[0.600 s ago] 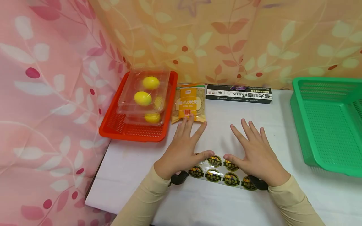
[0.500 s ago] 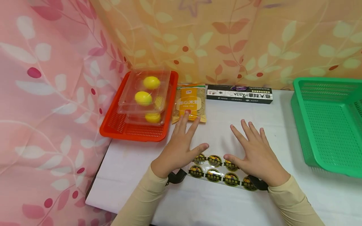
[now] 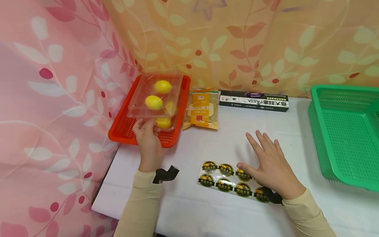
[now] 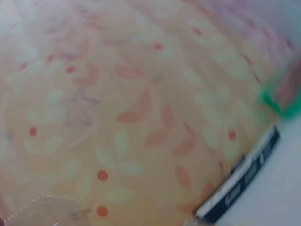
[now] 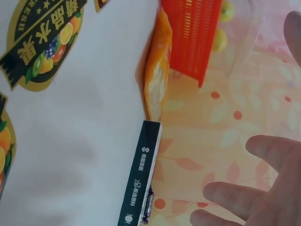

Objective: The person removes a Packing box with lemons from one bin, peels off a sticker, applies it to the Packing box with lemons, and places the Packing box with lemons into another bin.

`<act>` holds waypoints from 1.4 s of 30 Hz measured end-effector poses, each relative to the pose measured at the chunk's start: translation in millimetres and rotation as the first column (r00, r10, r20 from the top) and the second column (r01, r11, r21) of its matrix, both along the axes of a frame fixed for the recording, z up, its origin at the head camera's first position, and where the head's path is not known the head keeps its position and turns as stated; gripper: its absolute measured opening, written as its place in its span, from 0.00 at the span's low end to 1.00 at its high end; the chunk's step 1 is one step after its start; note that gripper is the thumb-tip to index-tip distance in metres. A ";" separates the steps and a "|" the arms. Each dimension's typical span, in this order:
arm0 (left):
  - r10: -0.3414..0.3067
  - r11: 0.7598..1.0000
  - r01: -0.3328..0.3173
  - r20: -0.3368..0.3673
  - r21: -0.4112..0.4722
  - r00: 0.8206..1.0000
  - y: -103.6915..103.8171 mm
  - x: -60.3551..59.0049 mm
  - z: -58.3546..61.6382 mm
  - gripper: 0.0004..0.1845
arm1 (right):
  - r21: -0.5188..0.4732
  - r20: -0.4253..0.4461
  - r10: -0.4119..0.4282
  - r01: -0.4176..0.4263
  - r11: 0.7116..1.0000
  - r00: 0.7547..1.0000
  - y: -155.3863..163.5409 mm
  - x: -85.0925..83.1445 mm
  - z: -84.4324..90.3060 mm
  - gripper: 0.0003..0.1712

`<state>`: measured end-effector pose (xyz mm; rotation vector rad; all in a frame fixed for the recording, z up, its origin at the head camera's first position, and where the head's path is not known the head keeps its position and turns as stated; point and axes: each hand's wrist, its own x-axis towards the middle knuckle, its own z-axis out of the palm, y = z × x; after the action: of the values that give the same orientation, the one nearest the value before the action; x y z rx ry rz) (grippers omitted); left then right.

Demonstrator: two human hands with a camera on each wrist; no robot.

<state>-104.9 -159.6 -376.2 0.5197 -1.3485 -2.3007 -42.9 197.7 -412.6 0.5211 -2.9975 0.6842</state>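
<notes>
- A red, perforated plastic basket (image 3: 169,144) stands at the far left corner of the white tabletop (image 3: 192,210).
- In it lies a clear plastic container (image 3: 165,97), with oval yellow fruits (image 3: 154,102) showing through.
- The left hand (image 3: 148,141) is right at the container's near edge, fingers bent; I cannot tell whether they pinch the plastic.
- Just right of the basket, by the far edge, lies a flat orange-and-clear bag (image 3: 200,110).
- Nearer the near edge lies a sheet of round black-and-gold stickers (image 3: 225,185).
- Along the far edge, a long black-and-white box (image 3: 254,102) carries a small purple packet (image 3: 254,94).
- The right hand (image 3: 272,169), fingers spread, is over the sheet's right end, well apart from the container.
- Rightmost stands a green, perforated plastic basket (image 3: 315,126).
</notes>
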 end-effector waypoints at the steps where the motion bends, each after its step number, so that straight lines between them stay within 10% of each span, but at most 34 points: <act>1: -0.008 0.997 0.006 0.022 0.080 1.000 -2.5 -2.7 -0.4 0.18 | -0.004 0.004 -0.004 0.004 1.000 1.000 0.3 0.5 -0.5 0.60; 5: -0.094 0.955 0.061 0.101 0.289 0.990 -10.5 -11.0 -2.7 0.11 | -0.010 0.022 -0.016 0.016 1.000 1.000 0.9 2.8 -2.3 0.59; 12: -0.134 0.911 0.047 0.186 0.410 0.973 -18.2 -21.3 -4.6 0.11 | -0.020 0.036 -0.025 0.025 0.999 0.999 2.1 5.1 -4.9 0.58; 25: -0.039 0.974 0.063 -0.113 0.220 0.993 -13.2 -24.6 -14.9 0.03 | -0.033 0.069 -0.031 0.033 0.999 0.997 1.8 5.8 -6.0 0.53; 33: -0.083 0.970 0.160 -0.367 0.184 0.926 -10.8 -19.0 -17.9 0.07 | -0.101 0.061 -0.017 0.023 0.995 0.998 2.6 1.5 -2.0 0.50; 42: -0.320 0.896 0.416 -0.428 0.153 0.845 6.0 -9.5 -8.6 0.10 | -0.368 0.114 -0.082 0.119 0.922 0.990 1.5 -16.3 13.6 0.45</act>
<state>-114.4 -153.6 -384.9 -0.1636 -1.0443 -2.7114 -59.2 199.1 -399.0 0.3174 -2.8399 1.2663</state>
